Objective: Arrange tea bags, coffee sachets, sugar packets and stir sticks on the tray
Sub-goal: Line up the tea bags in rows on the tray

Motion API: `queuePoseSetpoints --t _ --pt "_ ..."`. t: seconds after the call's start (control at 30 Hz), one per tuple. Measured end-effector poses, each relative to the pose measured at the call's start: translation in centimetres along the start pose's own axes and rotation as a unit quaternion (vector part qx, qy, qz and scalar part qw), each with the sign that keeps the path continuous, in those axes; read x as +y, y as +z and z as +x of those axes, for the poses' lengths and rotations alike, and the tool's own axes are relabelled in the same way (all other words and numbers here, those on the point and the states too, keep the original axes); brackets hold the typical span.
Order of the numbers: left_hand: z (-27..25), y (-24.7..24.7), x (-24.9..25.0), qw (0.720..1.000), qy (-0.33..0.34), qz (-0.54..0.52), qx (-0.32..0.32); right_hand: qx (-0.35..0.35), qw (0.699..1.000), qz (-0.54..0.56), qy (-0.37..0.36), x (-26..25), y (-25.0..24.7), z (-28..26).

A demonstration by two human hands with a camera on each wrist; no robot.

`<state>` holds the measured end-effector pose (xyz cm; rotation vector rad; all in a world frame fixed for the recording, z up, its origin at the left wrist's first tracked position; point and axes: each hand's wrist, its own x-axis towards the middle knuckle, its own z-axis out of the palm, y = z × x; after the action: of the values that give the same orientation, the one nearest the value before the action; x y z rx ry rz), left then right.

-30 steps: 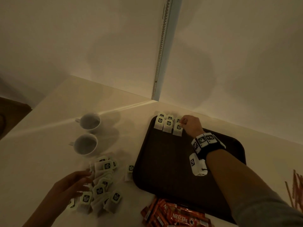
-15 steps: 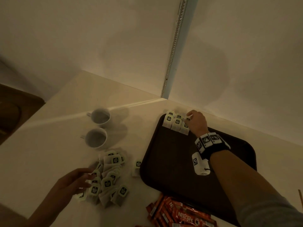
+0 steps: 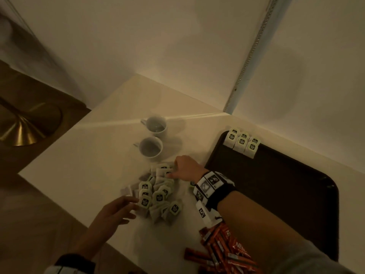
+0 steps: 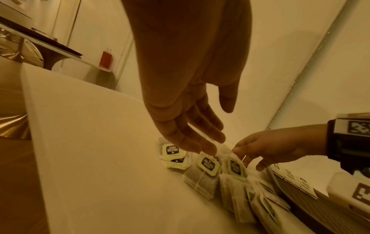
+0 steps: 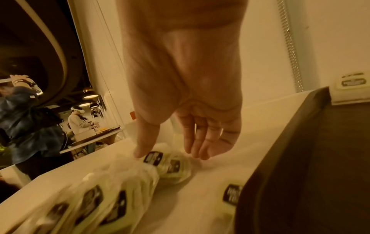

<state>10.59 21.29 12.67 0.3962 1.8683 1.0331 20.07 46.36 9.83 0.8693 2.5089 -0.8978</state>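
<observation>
Over the loose heap of tea bags (image 3: pixel 158 191) on the white table (image 3: pixel 94 155), our right hand (image 3: pixel 186 168) reaches down at the pile's far edge, thumb and fingers parted around a bag; whether they already pinch it we cannot tell. Our left hand (image 3: pixel 116 209) hovers at the near edge with fingers spread and relaxed, fingertips (image 4: pixel 197 148) just above a tagged bag. Just beside the heap lies the dark brown tray (image 3: pixel 276 194), with six tea bags in rows (image 3: pixel 242 142) at its far left corner. Orange Nescafe coffee sachets (image 3: pixel 225 248) are scattered near the tray's front edge. Two white cups (image 3: pixel 153 135) stand beyond the pile.
</observation>
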Motion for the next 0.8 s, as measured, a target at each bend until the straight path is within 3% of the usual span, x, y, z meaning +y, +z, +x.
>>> queuePoseSetpoints --t 0.1,0.33,0.53,0.8 --pt "-0.5 -0.5 -0.5 1.000 0.006 -0.007 0.003 0.009 1.000 -0.002 0.015 -0.3 1.5 -0.1" --pt "-0.7 -1.2 -1.0 1.000 0.024 -0.003 0.003 0.075 0.982 0.171 0.019 0.0 1.2 -1.2" --pt "-0.5 -1.0 -0.7 0.999 0.039 -0.009 0.001 0.068 0.964 0.257 -0.001 -0.3 -0.4 -2.1" --pt "0.4 -0.7 1.5 0.995 0.093 -0.021 -0.009 0.094 0.971 0.191 -0.108 -0.6 -4.7 -3.4"
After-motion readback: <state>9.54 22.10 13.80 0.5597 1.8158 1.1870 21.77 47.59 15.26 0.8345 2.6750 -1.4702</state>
